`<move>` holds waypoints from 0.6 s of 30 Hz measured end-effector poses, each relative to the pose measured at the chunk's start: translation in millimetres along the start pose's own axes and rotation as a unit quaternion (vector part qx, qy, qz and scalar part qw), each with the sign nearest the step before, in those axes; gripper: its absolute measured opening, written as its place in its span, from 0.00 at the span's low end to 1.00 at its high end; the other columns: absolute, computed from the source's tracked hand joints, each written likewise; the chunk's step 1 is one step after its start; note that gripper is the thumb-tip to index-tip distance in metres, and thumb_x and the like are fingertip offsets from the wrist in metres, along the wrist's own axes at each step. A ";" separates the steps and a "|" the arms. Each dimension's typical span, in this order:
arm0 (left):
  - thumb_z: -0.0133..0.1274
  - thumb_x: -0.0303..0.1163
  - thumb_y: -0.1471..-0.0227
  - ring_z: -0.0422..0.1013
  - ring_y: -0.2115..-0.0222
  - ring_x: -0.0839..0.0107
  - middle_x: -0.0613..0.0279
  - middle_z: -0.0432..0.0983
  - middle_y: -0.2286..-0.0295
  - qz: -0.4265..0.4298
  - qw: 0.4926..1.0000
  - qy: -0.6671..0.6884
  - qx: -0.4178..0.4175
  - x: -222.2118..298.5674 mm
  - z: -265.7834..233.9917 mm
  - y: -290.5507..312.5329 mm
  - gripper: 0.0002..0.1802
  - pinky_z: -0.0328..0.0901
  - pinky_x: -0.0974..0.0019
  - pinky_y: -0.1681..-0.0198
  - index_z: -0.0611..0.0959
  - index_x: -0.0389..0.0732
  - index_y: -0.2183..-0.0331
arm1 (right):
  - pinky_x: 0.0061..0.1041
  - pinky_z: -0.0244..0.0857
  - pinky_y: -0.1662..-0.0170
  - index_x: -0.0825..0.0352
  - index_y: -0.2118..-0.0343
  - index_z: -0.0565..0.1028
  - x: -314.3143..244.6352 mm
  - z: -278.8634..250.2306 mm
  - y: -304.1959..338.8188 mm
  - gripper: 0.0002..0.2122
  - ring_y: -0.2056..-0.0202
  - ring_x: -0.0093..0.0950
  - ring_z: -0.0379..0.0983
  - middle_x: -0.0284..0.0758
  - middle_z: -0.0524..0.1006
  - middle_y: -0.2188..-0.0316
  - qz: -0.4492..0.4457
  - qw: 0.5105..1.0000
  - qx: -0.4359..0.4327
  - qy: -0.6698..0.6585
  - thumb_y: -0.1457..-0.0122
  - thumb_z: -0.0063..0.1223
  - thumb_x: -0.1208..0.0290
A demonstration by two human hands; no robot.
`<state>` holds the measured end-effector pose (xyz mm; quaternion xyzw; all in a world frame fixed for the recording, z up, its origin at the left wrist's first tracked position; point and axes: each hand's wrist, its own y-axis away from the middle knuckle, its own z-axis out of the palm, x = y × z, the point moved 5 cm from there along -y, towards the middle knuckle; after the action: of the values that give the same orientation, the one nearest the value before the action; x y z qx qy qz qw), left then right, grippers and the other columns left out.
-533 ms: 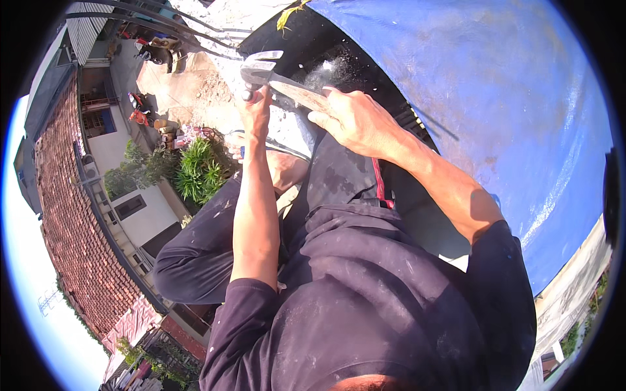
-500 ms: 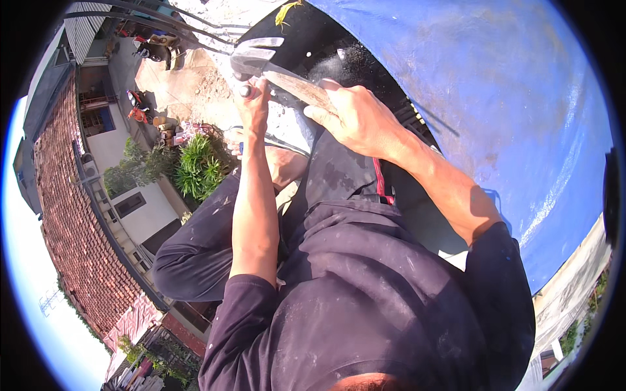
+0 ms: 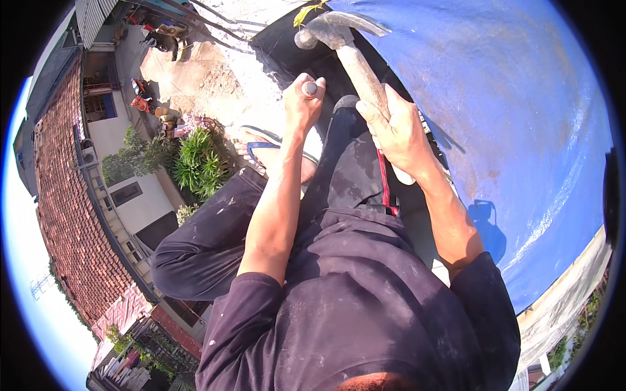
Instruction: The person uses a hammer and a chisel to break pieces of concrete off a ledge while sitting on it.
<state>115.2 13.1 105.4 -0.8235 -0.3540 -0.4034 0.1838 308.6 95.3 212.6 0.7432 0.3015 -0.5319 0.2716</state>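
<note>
My left hand (image 3: pixel 301 112) is closed around a chisel (image 3: pixel 310 88). Only the chisel's round grey end shows above the fist; its shaft and tip are hidden. My right hand (image 3: pixel 403 135) grips a claw hammer (image 3: pixel 360 73) by its worn wooden handle, whose butt pokes out below the palm. The hammer's steel head is raised beyond both hands, to the right of the chisel and apart from it, with the claw toward the blue sheet (image 3: pixel 495 98). Beneath the left fist lies a rough white concrete wall top (image 3: pixel 244 58).
My sandalled foot (image 3: pixel 264 151) rests on the wall at left. Far below are a yard with motorbikes (image 3: pixel 160 42), green plants (image 3: pixel 199 163) and a tiled roof (image 3: pixel 75 221). Dark bars (image 3: pixel 205 23) cross at the upper left. A yellow leaf (image 3: pixel 306 13) hangs near the hammer head.
The hammer has lifted away from the chisel and swung right, its head now over the blue sheet's edge. My left hand with the chisel has shifted right.
</note>
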 end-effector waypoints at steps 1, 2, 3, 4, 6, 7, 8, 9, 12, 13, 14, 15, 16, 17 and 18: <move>0.61 0.37 0.43 0.67 0.81 0.69 0.59 0.70 0.84 0.023 1.000 0.001 -0.002 5.9 8.2 1.7 0.16 0.64 0.62 0.73 0.77 0.37 0.76 | 0.32 0.63 0.77 0.74 0.67 0.69 1.8 -1.1 -2.2 0.19 0.84 0.27 0.66 0.43 0.68 0.85 -0.007 0.999 0.030 -0.027 0.35 0.57 0.59; 0.61 0.38 0.45 0.70 0.81 0.63 0.54 0.71 0.83 0.044 0.999 0.002 -0.005 7.0 15.2 0.6 0.17 0.65 0.59 0.73 0.77 0.36 0.75 | 0.28 0.61 0.79 0.72 0.66 0.71 -6.8 -3.6 -1.6 0.18 0.84 0.21 0.65 0.34 0.70 0.84 0.036 0.996 0.022 -0.075 0.34 0.57 0.58; 0.61 0.38 0.45 0.73 0.79 0.56 0.51 0.73 0.82 0.048 0.999 -0.014 0.001 10.1 21.5 0.0 0.16 0.67 0.56 0.71 0.78 0.36 0.75 | 0.24 0.60 0.80 0.70 0.65 0.71 -6.4 -8.4 0.5 0.16 0.84 0.18 0.64 0.30 0.70 0.83 0.057 0.993 0.032 -0.101 0.34 0.56 0.58; 0.60 0.39 0.45 0.76 0.77 0.50 0.48 0.76 0.81 0.050 0.998 -0.028 0.009 9.3 24.3 -1.6 0.16 0.68 0.52 0.69 0.78 0.36 0.75 | 0.21 0.59 0.81 0.68 0.64 0.72 -5.0 -12.3 1.5 0.15 0.84 0.15 0.63 0.26 0.70 0.82 0.078 0.988 0.040 -0.125 0.33 0.56 0.58; 0.60 0.35 0.47 0.77 0.73 0.43 0.43 0.77 0.79 0.039 0.999 -0.031 0.016 1.7 24.6 -2.9 0.14 0.70 0.50 0.68 0.78 0.35 0.76 | 0.18 0.60 0.81 0.66 0.62 0.72 -5.4 -22.1 7.3 0.14 0.84 0.14 0.63 0.24 0.69 0.81 0.096 0.987 0.039 -0.127 0.33 0.56 0.59; 0.59 0.33 0.48 0.77 0.74 0.43 0.43 0.76 0.80 0.048 0.998 -0.033 0.028 -0.4 22.1 -2.2 0.13 0.70 0.50 0.68 0.78 0.34 0.77 | 0.18 0.60 0.81 0.66 0.62 0.72 -6.4 -24.2 10.4 0.13 0.83 0.14 0.63 0.24 0.68 0.81 0.093 0.985 0.041 -0.141 0.33 0.56 0.59; 0.59 0.30 0.49 0.77 0.75 0.43 0.42 0.76 0.81 0.057 0.997 -0.035 0.039 -2.1 20.3 -1.2 0.12 0.70 0.50 0.69 0.77 0.34 0.78 | 0.18 0.61 0.81 0.66 0.61 0.71 -7.3 -25.4 14.4 0.13 0.83 0.14 0.64 0.25 0.68 0.81 0.107 0.981 0.051 -0.155 0.33 0.55 0.60; 0.59 0.30 0.50 0.76 0.76 0.44 0.43 0.75 0.81 0.071 0.995 -0.053 0.052 -0.6 18.7 2.3 0.12 0.70 0.49 0.69 0.77 0.34 0.79 | 0.18 0.61 0.81 0.66 0.61 0.71 -9.0 -26.7 18.3 0.12 0.83 0.15 0.64 0.26 0.68 0.81 0.098 0.982 0.052 -0.152 0.33 0.55 0.61; 0.59 0.29 0.50 0.75 0.77 0.44 0.44 0.75 0.82 0.115 0.988 -0.065 0.076 5.6 18.9 2.3 0.11 0.70 0.49 0.69 0.77 0.34 0.79 | 0.18 0.61 0.81 0.67 0.59 0.71 -11.3 -27.7 22.4 0.12 0.83 0.16 0.65 0.28 0.68 0.80 0.086 0.979 0.051 -0.178 0.32 0.54 0.62; 0.59 0.29 0.51 0.76 0.76 0.44 0.43 0.77 0.80 0.100 0.991 -0.062 0.063 3.9 20.3 -2.3 0.10 0.70 0.49 0.68 0.78 0.34 0.78 | 0.18 0.61 0.81 0.67 0.58 0.71 -13.8 -27.9 21.9 0.12 0.83 0.16 0.65 0.28 0.68 0.79 0.084 0.979 0.052 -0.176 0.32 0.54 0.62; 0.59 0.31 0.49 0.76 0.75 0.43 0.43 0.77 0.80 0.077 0.994 -0.053 0.056 -0.4 18.0 -3.0 0.11 0.70 0.48 0.68 0.78 0.34 0.77 | 0.18 0.61 0.81 0.67 0.58 0.70 -16.2 -27.8 21.1 0.12 0.83 0.16 0.65 0.28 0.68 0.79 0.083 0.980 0.053 -0.174 0.32 0.54 0.62; 0.60 0.34 0.48 0.76 0.74 0.43 0.44 0.77 0.79 0.057 0.996 -0.043 0.052 -6.0 16.1 -4.9 0.13 0.70 0.48 0.68 0.78 0.35 0.76 | 0.18 0.61 0.81 0.68 0.58 0.70 -18.7 -26.2 19.1 0.12 0.83 0.16 0.65 0.29 0.69 0.79 0.090 0.977 0.055 -0.186 0.32 0.54 0.62; 0.60 0.36 0.46 0.77 0.74 0.43 0.44 0.78 0.79 0.036 0.998 -0.033 0.047 -10.5 15.3 -6.9 0.14 0.70 0.48 0.68 0.79 0.35 0.75 | 0.18 0.61 0.81 0.67 0.58 0.70 -20.5 -25.4 17.5 0.13 0.84 0.17 0.65 0.29 0.69 0.79 0.083 0.978 0.052 -0.183 0.31 0.53 0.61; 0.60 0.36 0.46 0.76 0.74 0.43 0.44 0.78 0.78 0.040 0.997 -0.040 0.050 -11.8 15.9 -8.8 0.15 0.69 0.48 0.68 0.78 0.35 0.75 | 0.19 0.61 0.82 0.67 0.58 0.70 -22.1 -24.9 16.3 0.13 0.84 0.17 0.65 0.29 0.68 0.80 0.076 0.979 0.049 -0.181 0.31 0.52 0.60; 0.60 0.34 0.49 0.77 0.73 0.43 0.43 0.78 0.78 0.036 0.997 -0.038 0.060 -9.7 14.6 -9.5 0.12 0.70 0.48 0.67 0.79 0.35 0.75 | 0.19 0.61 0.82 0.67 0.58 0.70 -22.7 -23.4 15.8 0.14 0.85 0.17 0.65 0.29 0.68 0.80 0.070 0.980 0.047 -0.180 0.30 0.51 0.59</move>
<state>111.9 23.9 89.0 -0.8379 -0.3540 -0.3434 0.2337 329.1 98.1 242.3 0.6667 0.1690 -0.6503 0.3227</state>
